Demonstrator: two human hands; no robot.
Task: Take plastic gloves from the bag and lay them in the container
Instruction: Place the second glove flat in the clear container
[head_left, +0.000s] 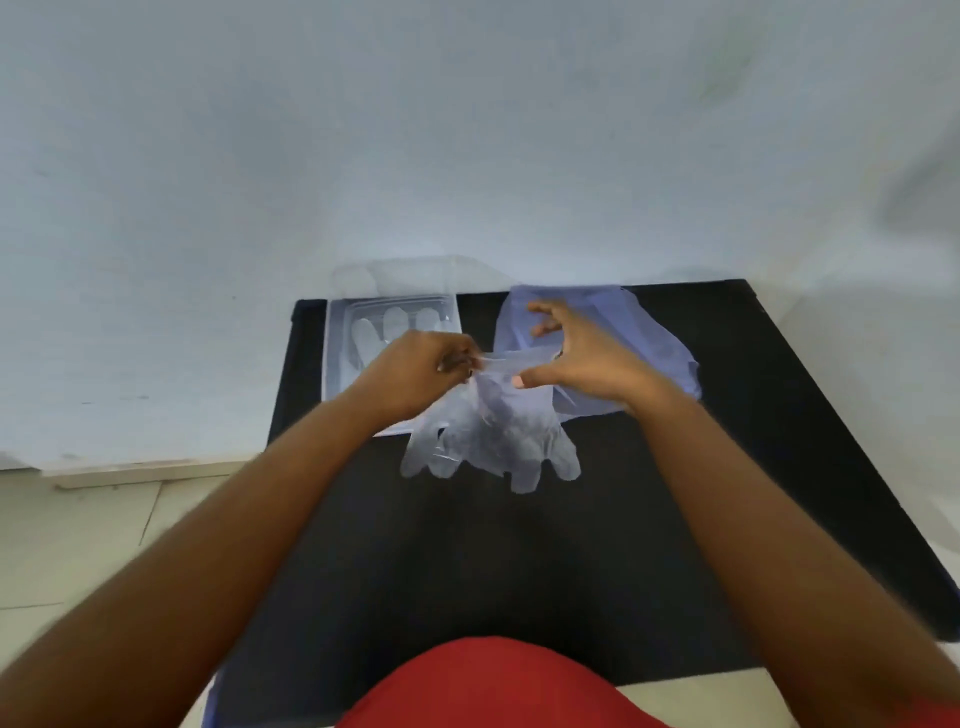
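Note:
A clear plastic glove (498, 436) hangs with its fingers down over the black table (467, 561). My left hand (415, 374) pinches its cuff at the left. My right hand (576, 358) has its fingers spread, and its thumb touches the cuff's right end. Behind my right hand lies the pale blue plastic bag (644, 332). The clear container (343, 358) sits at the back left, its lid raised against the wall, with at least one glove (374, 332) lying inside.
The table stands against a white wall (467, 130). Pale floor tiles (78, 530) show to the left and at the lower right. My red shirt (483, 686) fills the bottom edge.

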